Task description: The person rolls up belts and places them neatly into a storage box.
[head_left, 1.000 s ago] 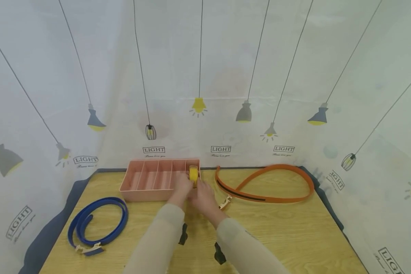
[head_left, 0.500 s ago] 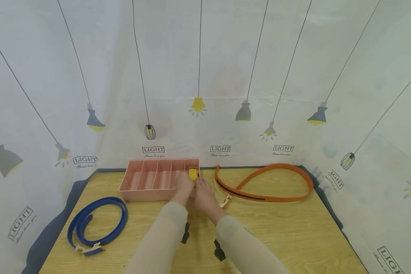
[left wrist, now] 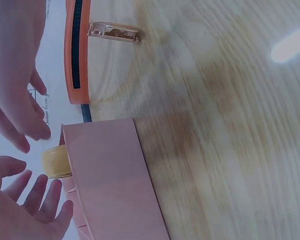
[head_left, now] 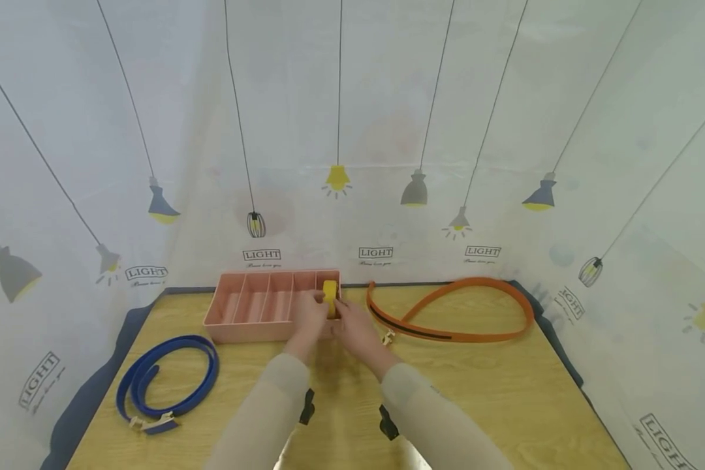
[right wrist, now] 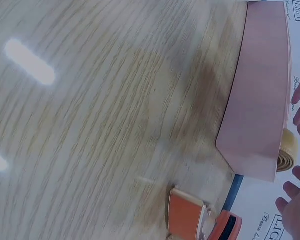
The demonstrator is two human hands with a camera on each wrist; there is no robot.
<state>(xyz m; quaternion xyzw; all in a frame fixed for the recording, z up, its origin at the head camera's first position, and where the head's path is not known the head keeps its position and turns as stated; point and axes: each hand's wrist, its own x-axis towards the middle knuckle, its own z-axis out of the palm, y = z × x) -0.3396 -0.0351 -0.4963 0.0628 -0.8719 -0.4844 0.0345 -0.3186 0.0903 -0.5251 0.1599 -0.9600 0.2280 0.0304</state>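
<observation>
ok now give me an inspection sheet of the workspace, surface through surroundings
Surface: wood-grain table, glare spots in both wrist views
Job's things: yellow roll in the right-end compartment of the pink box, poking above the rim
Clutter: blue belt coiled at left; orange belt looped at right
Grips: left hand and right hand, fingers loose, either side of the roll; contact unclear
Cables: nothing seen
Surroundings: pale sheet printed with lamps

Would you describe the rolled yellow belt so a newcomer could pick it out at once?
On the far side of the wooden table stands a pink divided tray. In the head view, the rolled yellow belt pokes up from its rightmost compartment. Unlike the blue belt and orange belt, looped loosely outside the tray, it is yellow and tightly wound.
</observation>
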